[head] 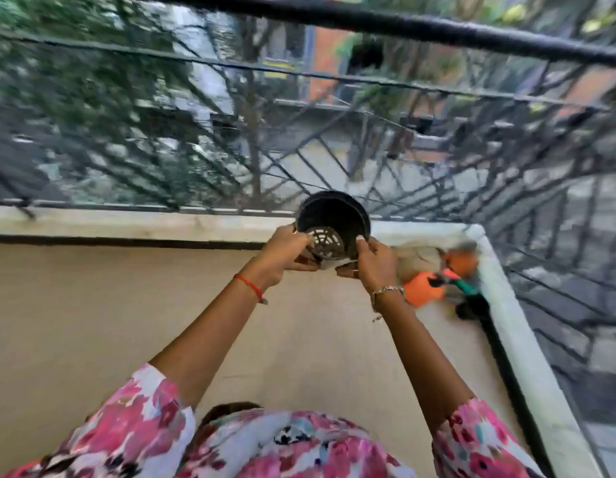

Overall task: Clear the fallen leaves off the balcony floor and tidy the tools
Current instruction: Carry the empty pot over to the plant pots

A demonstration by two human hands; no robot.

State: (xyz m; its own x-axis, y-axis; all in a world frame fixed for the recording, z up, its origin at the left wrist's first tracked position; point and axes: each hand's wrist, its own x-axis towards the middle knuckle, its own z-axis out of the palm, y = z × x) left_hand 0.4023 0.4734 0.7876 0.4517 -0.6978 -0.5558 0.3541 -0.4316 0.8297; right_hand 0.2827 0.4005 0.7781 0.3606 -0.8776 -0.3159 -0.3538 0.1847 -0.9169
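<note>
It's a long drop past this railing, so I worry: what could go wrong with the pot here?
The black pot, gripped by the left hand and right hand, tips its mouth toward the railing; loose contents, or the pot if it slips, might drop through the gaps. The white scrap beneath it could blow away.

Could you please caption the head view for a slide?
Left hand and right hand hold a black pot over the balcony floor by the railing.

pot (337,212) black | sleeves (134,419) pink-white floral | wrist thread (249,286) red | floor (92,305) beige | railing (437,27) black
</note>
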